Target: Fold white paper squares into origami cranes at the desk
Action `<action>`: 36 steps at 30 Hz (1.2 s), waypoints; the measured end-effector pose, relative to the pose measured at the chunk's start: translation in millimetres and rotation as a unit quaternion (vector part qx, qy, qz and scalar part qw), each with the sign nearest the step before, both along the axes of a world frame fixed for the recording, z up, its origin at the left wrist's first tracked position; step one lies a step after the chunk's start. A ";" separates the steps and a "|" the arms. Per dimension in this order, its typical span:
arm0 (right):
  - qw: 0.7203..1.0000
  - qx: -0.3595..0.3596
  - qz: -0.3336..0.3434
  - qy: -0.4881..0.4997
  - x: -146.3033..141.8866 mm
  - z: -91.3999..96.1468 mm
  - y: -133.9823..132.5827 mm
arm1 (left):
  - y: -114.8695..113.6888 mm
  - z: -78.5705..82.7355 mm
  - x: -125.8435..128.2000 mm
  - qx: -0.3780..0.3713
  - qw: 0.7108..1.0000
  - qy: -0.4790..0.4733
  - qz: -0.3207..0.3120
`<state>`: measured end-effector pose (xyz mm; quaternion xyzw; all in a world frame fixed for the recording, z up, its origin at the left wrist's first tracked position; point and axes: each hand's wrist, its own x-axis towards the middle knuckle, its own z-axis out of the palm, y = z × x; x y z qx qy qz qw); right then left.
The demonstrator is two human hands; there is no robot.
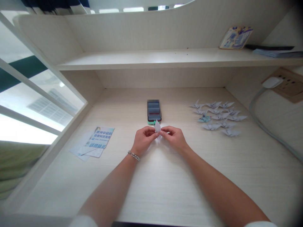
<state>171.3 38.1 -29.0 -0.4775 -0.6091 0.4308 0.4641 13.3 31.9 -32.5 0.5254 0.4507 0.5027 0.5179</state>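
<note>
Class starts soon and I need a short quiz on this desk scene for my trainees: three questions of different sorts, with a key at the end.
1. True or false: the left hand and the right hand both hold the white folded paper.
2. Multiple choice: one of the paper birds differs in colour from the white ones. What colour is it?
a) red
b) light blue
c) black
3. Fill in the gap: as the picture shows it, the paper birds lie to the ____ of the phone.

Key:
1. True
2. b) light blue
3. right
</note>
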 end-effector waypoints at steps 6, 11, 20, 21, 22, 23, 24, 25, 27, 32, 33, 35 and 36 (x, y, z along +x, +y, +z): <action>1.000 -0.001 0.019 -0.014 0.5 0.0 -0.3 | -0.6 0.7 -1.6 -0.004 0.999 0.019 -0.029; 0.999 -0.007 0.039 -0.014 1.9 0.1 0.4 | -0.2 0.1 -1.8 -0.004 0.999 0.020 -0.037; 0.998 -0.025 0.039 0.032 1.1 -6.5 4.5 | 0.9 -2.9 -0.9 0.006 1.000 0.025 -0.002; 0.998 -0.024 0.038 0.033 0.9 -7.1 4.7 | 0.8 -2.9 -0.5 0.009 1.000 0.025 0.007; 0.999 -0.022 0.036 0.031 0.7 -7.4 4.6 | 0.7 -2.9 -0.2 0.013 0.999 0.026 0.015; 0.999 -0.019 0.033 0.028 0.4 -7.5 4.3 | 0.6 -2.9 0.1 0.017 0.999 0.028 0.022; 0.999 -0.015 0.030 0.025 0.2 -7.3 3.9 | 0.6 -2.9 0.3 0.020 0.999 0.032 0.030; 0.999 -0.012 0.027 0.021 -0.1 -6.9 3.4 | 0.6 -3.0 0.4 0.024 0.998 0.038 0.038; 1.000 -0.008 0.022 0.010 -0.6 -5.9 2.4 | 0.8 -3.6 0.6 0.030 0.997 0.056 0.051; 1.000 -0.003 0.019 -0.006 -1.6 -3.5 1.0 | 1.2 -4.4 1.4 0.028 0.997 0.054 0.055; 1.000 -0.001 0.019 -0.007 -1.7 -3.0 0.9 | 1.2 -4.3 1.6 0.026 0.997 0.045 0.055; 1.000 0.004 0.019 -0.013 -1.8 -2.1 0.7 | 1.1 -3.7 1.9 0.025 0.997 0.039 0.057; 1.000 0.006 0.020 -0.016 -1.8 -1.7 0.6 | 1.0 -3.4 2.0 0.026 0.997 0.046 0.059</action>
